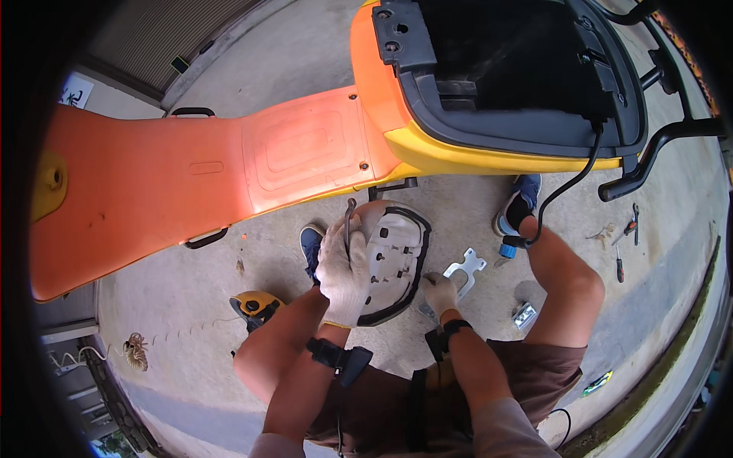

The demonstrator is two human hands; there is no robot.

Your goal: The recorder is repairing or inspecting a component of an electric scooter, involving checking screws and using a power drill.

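Observation:
Between my knees stands a seat, its pale underside toward me, with a black edge strip and several studs. My left hand, in a whitish knit glove, lies along the seat's left edge, closed around a dark metal wrench whose end points up. At the seat's lower right, my gloved right hand is closed on a silver metal bracket with a forked, holed end. The fingertips of both hands are partly hidden.
An orange and yellow scooter body with an open dark compartment spans the far side. A black cable hangs down on the right. Screwdrivers, a small metal part and a yellow-black coiled-line tool lie on the concrete floor.

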